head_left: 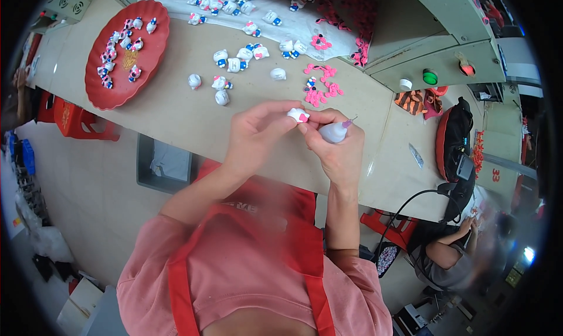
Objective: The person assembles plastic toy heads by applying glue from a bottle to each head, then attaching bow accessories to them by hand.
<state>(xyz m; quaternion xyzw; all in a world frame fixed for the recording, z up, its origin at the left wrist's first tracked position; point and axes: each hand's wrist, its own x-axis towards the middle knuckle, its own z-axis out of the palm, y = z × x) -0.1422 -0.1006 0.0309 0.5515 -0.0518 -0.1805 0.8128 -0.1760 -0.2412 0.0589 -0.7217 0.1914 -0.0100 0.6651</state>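
My left hand point(258, 133) pinches a small white figurine head point(298, 115) with a pink bow on it. My right hand point(337, 151) is closed round a translucent squeeze bottle point(333, 132) with a thin needle tip pointing up and to the right. The right thumb and forefinger also touch the right side of the figurine head. Just beyond my hands lie pink bow-like pieces point(316, 97) with a small blue-and-white figure among them. Loose white heads point(278, 74) and several blue-and-white figurines point(237, 64) lie farther off to the left.
A red scalloped tray point(97, 48) with several figurines stands at the far left of the table. More figurines and pink pieces lie on white sheeting point(305, 39) at the back. A black bag point(456, 136) is on the right, near a seated person point(448, 254). Below the table sits a grey bin point(146, 174).
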